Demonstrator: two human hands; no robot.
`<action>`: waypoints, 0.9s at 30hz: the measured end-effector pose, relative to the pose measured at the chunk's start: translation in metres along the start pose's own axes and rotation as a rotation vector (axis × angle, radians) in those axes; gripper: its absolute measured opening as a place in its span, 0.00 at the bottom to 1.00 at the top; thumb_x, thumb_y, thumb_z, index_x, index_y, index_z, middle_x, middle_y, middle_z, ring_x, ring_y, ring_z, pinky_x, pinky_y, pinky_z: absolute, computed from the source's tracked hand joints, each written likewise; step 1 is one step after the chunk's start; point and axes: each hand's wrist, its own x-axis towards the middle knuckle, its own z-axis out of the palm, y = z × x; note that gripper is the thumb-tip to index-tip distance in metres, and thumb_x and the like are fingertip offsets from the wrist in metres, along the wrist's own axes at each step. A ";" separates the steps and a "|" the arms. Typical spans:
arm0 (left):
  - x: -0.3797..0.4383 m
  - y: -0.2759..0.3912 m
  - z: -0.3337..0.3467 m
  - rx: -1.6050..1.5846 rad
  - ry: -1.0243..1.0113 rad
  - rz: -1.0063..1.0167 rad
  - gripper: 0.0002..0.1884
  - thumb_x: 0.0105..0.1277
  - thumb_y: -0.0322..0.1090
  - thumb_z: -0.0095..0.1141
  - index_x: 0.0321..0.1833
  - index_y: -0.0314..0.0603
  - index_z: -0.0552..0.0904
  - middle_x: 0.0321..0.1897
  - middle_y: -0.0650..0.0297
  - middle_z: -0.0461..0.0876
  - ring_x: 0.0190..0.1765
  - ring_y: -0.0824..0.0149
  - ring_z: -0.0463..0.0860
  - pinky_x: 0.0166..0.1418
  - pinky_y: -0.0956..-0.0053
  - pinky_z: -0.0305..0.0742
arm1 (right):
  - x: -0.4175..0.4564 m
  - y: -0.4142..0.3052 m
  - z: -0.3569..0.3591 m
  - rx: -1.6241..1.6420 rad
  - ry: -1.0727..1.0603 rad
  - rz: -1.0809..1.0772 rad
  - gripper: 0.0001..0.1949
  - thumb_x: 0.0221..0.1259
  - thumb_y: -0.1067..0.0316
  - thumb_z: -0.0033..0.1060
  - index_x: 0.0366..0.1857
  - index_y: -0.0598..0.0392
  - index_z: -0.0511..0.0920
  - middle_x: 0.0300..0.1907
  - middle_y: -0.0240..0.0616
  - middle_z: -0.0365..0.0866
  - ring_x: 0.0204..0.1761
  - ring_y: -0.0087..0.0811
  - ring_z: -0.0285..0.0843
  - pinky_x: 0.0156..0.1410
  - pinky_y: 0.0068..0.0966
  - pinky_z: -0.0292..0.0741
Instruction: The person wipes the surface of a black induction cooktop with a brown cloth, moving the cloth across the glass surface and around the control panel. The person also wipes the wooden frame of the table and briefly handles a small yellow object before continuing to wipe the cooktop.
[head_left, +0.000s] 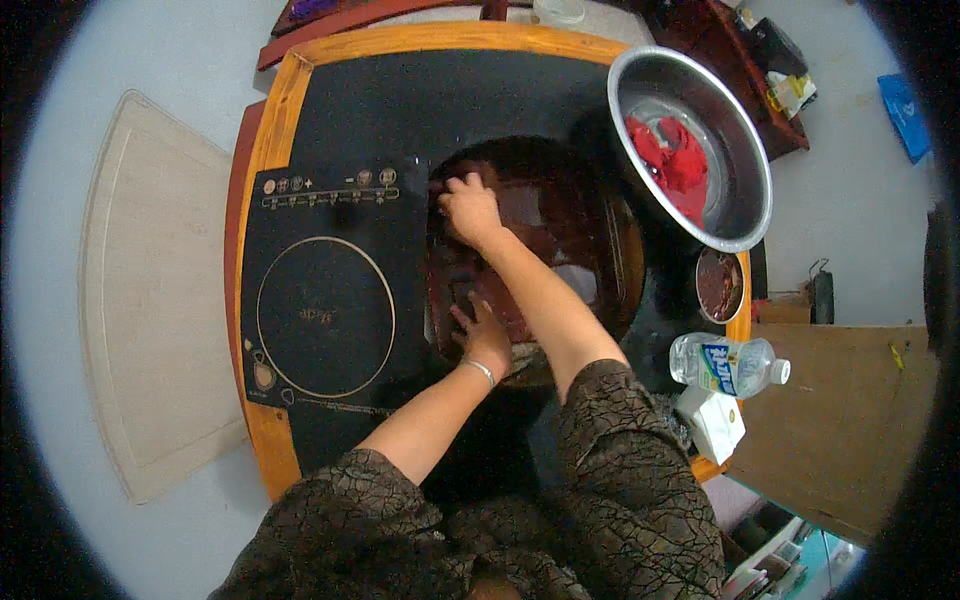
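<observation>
A glossy dark brown surface, which looks like a tray or board, lies on the black tabletop before me. My right hand is at its far left part with bent fingers. Something dark reddish, perhaps a cloth, shows by those fingertips, but whether I grip it is unclear. Nearer to me, my left hand rests at the near left part of the brown surface, fingers spread, a silver bracelet on the wrist. To the left of both hands is a black induction cooktop with a ring marking and control symbols.
A steel basin holding red cloth stands at the far right. Below it are a small round container with dark reddish contents, a lying clear plastic bottle and a white box. A wooden rim edges the table.
</observation>
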 end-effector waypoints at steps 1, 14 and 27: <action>0.003 -0.001 0.007 0.014 0.002 0.007 0.33 0.69 0.31 0.41 0.74 0.36 0.46 0.76 0.57 0.33 0.74 0.34 0.35 0.70 0.39 0.50 | -0.005 -0.006 0.003 -0.017 -0.081 -0.097 0.10 0.56 0.65 0.53 0.37 0.44 0.84 0.49 0.31 0.74 0.53 0.45 0.67 0.49 0.41 0.76; 0.011 -0.020 -0.057 -0.963 0.752 -0.505 0.29 0.69 0.37 0.46 0.71 0.36 0.57 0.71 0.43 0.52 0.69 0.41 0.58 0.72 0.54 0.55 | -0.143 0.069 -0.052 -0.064 -0.046 0.037 0.08 0.48 0.67 0.60 0.34 0.47 0.82 0.45 0.35 0.73 0.51 0.45 0.69 0.44 0.37 0.79; 0.071 -0.034 -0.015 -1.508 0.468 -0.693 0.29 0.73 0.40 0.36 0.74 0.41 0.48 0.76 0.52 0.42 0.76 0.50 0.44 0.77 0.53 0.42 | -0.169 0.071 -0.098 -0.395 -0.809 -0.002 0.12 0.50 0.70 0.60 0.40 0.49 0.83 0.49 0.31 0.76 0.58 0.39 0.67 0.53 0.40 0.74</action>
